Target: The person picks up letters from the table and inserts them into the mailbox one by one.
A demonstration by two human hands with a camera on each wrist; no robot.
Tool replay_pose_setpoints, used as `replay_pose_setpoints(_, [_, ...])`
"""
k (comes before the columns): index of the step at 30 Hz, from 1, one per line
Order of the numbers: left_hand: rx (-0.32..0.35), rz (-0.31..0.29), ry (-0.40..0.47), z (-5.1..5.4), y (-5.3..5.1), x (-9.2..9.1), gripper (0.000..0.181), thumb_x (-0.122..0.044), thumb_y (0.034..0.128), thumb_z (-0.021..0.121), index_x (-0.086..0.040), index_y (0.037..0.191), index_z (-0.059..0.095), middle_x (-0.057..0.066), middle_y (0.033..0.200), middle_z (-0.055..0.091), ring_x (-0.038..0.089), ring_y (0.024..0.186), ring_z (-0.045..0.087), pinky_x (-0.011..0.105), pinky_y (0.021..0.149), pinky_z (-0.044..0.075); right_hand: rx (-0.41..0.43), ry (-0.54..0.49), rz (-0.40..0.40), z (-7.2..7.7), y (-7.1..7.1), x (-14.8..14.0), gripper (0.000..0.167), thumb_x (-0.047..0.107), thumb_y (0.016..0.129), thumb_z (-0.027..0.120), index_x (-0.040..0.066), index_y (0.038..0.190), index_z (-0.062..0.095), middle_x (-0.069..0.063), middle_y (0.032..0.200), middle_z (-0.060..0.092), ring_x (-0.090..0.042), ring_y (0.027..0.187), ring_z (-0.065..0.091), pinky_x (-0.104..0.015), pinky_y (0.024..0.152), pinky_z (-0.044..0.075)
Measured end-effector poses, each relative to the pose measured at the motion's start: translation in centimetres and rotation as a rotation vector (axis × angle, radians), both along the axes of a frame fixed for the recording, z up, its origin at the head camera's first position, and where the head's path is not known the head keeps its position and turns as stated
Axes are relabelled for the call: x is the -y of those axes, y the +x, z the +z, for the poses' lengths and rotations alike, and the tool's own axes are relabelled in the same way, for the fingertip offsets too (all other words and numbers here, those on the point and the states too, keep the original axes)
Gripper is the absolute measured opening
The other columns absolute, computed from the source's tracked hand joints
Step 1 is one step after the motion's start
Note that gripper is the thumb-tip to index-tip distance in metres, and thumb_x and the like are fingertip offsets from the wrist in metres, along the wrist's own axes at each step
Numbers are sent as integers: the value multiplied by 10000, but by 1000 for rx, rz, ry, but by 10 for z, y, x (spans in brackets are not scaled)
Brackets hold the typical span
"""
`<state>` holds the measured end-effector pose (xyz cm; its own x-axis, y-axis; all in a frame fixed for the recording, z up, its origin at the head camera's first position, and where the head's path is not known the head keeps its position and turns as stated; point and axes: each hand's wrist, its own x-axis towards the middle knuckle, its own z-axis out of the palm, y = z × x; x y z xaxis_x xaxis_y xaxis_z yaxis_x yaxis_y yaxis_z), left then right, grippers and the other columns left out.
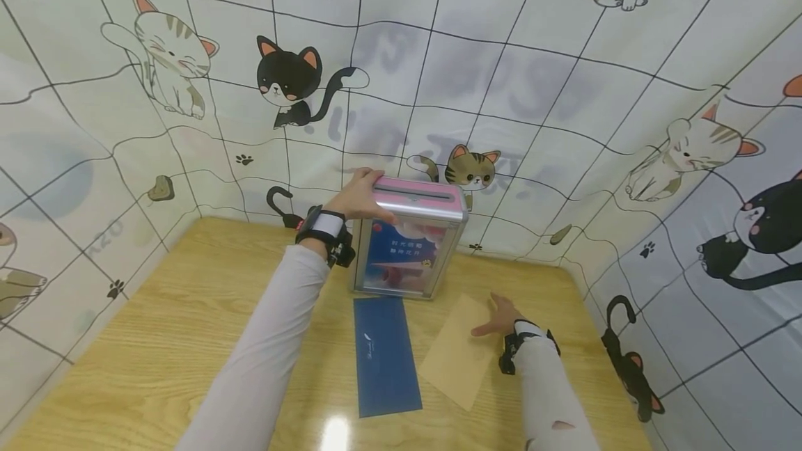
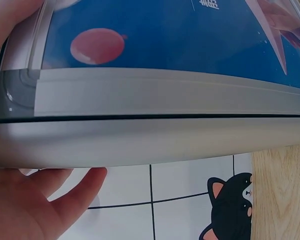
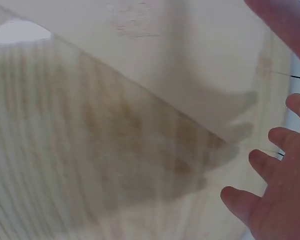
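A silver-framed ballot box [image 1: 407, 235] with a pink, slotted top and a blue poster in its clear front stands upright at the table's back. My left hand [image 1: 362, 195] grips its upper left edge, thumb toward the front; in the left wrist view the fingers [image 2: 80, 192] lie along the metal side. My right hand [image 1: 501, 315] hovers over the right edge of a tan envelope [image 1: 460, 353], fingers spread and holding nothing. In the right wrist view the fingers [image 3: 262, 165] appear apart from the paper, casting a shadow. Left of it, a dark blue envelope [image 1: 387, 357] lies flat before the box.
The wooden table [image 1: 169, 319] meets a cat-print cloth wall [image 1: 388, 89] at the back and both sides. The box stands close to the back cloth. A bright reflection shows on the table near the front.
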<state>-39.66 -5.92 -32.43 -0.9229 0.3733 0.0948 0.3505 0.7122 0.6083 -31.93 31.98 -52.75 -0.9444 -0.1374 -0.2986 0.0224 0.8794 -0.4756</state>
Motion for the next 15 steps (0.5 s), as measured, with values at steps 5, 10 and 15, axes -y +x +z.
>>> replay_pose_setpoints(5, [4,5,-2,0,-1,0,1083,-440,593,790,-105,1445,211,165,1463,162,326,1274,312,465,1008,333,-20,123,34,-24,4,-2,1234,619,537,754,-116,1372,220,-352,1363,279,-506,1245,258,-575,1002,264])
replay_pose_setpoints(10, [7,5,7,-2,-3,-1,1087,-448,593,793,-113,1446,208,157,1466,154,319,1277,305,463,1007,335,-59,205,11,-32,8,-1,1161,580,529,780,-77,1356,298,-347,1317,323,-541,1167,326,-609,933,319])
replay_pose_setpoints(15, [-3,4,2,-3,-4,-1,1092,-448,588,796,-104,1444,212,161,1462,161,319,1275,308,464,1006,338,-73,257,-24,-26,11,4,1110,561,501,800,-75,1303,370,-307,1223,376,-493,1082,392,-588,874,383])
